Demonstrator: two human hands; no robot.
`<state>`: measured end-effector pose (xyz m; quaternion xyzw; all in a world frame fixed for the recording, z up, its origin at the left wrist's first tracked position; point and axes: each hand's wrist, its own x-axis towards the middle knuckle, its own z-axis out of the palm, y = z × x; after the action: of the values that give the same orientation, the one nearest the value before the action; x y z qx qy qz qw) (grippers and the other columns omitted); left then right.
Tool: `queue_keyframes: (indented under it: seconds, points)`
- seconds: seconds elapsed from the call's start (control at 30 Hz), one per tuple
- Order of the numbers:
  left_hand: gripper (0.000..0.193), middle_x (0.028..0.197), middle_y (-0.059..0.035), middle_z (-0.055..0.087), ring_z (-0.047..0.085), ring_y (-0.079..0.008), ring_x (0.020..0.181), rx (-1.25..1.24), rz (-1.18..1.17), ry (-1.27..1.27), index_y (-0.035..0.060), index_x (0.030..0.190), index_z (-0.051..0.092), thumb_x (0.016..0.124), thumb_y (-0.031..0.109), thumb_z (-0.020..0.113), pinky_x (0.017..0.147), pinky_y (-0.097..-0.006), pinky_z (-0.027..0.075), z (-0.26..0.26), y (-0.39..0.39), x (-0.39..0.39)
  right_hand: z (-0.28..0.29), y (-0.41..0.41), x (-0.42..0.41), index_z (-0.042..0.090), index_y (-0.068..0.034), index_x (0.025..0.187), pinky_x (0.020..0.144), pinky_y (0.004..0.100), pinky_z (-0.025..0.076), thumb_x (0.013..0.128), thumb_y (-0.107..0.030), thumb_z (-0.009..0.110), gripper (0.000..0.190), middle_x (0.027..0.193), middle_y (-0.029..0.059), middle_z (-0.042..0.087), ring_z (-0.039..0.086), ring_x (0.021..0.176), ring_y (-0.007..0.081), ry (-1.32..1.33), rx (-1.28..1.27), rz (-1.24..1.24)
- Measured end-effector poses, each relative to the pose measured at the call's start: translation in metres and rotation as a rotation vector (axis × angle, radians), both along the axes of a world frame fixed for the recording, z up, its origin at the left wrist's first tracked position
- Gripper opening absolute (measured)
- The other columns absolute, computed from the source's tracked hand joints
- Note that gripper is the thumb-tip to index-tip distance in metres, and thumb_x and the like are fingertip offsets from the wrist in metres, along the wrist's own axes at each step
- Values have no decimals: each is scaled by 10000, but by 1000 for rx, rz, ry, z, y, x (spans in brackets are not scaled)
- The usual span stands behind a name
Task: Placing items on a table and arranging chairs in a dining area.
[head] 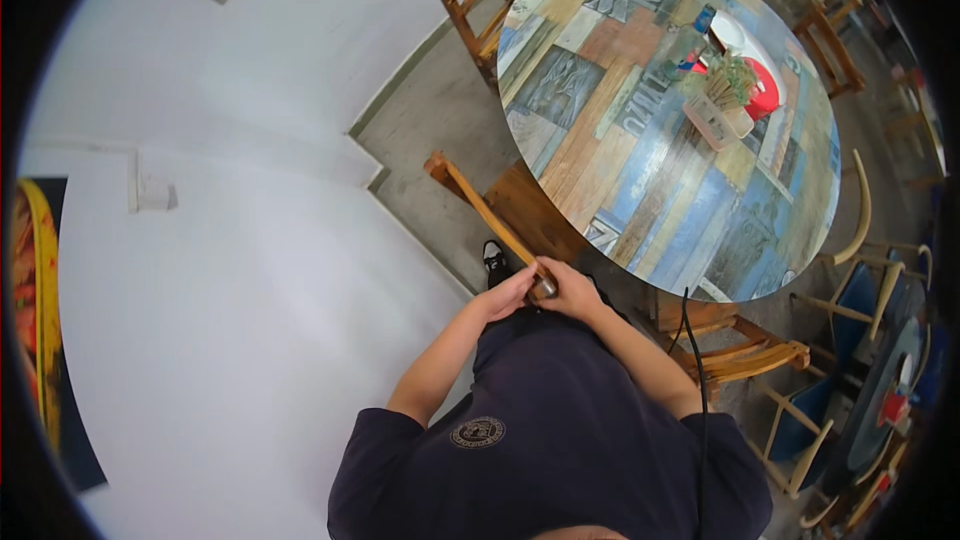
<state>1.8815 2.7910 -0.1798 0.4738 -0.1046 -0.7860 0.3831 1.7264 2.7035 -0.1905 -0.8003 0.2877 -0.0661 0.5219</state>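
Note:
Before my body, my left hand (511, 295) and my right hand (571, 291) come together at the near end of a wooden chair's top rail (491, 217). Between them is a small, shiny brown-and-silver rounded object (545, 286), with fingers curled about it from both sides. Whether it is a separate piece or the chair's post end, I cannot tell. The chair's wooden seat (534, 211) slips partly under the round table (652, 187), whose top has a printed plank pattern. My palms and most fingertips are hidden.
On the table stand a clear plastic box (716, 124), a green plant (727, 79), a red-and-white container (761, 86) and a blue can (703, 18). A second chair (750, 360) is on the right. A white wall (247, 300) rises at left. A black cable (699, 367) hangs down my right side.

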Motion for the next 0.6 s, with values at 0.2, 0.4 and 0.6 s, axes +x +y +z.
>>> queue_keyframes:
  seconds: [0.2,0.4,0.6]
  points:
    - [347,1010,-87,598,608,-180,858,-17,-258,-387,44,1120,510,874,287,483,713,-317,502,-15,-7,190,17,22,19,440,-109,1214,870,362,423,540,-233,757,755,1119,96,540,509,1039,291,167,-99,-96]
    - [514,1015,-88,488,465,-184,1032,153,223,-783,73,1183,418,828,432,514,759,-344,463,2,-70,284,11,53,-8,530,-79,1102,904,367,398,517,-93,697,608,1082,119,551,504,1035,301,149,-87,-508]
    - [486,990,-99,597,547,-183,923,-148,-568,-960,42,1067,556,755,410,613,812,-315,443,-30,-88,220,1,89,-6,550,-81,1066,923,363,376,500,-22,657,579,1072,118,530,467,1067,307,134,-94,-715]
